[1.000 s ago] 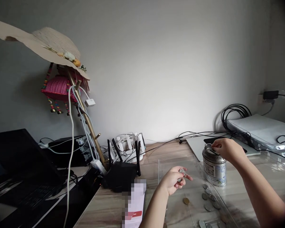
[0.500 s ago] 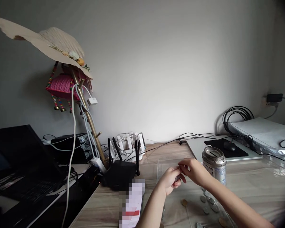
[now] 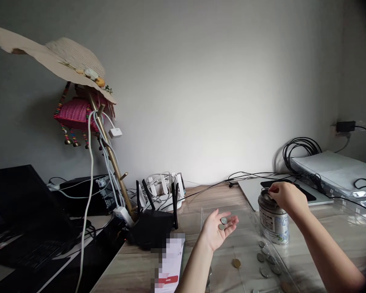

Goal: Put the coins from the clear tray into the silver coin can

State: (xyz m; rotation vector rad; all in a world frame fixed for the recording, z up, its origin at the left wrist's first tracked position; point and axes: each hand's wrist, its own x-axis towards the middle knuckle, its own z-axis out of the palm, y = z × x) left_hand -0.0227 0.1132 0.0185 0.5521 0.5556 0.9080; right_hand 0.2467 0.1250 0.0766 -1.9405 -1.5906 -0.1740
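Head view, forward over desk (image 3: 220, 196)

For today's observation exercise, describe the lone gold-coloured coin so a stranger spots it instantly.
On the wooden desk, find the clear tray left of the metal tin. The gold-coloured coin lies inside, lower in view than the left hand. Its colour and lone spot distinguish it from the grey coins to its right.

Wood-grain desk (image 3: 201, 195): 1 black router (image 3: 151, 230), 1 phone (image 3: 173, 264), clear tray (image 3: 250, 260), 1 tin (image 3: 274, 226).
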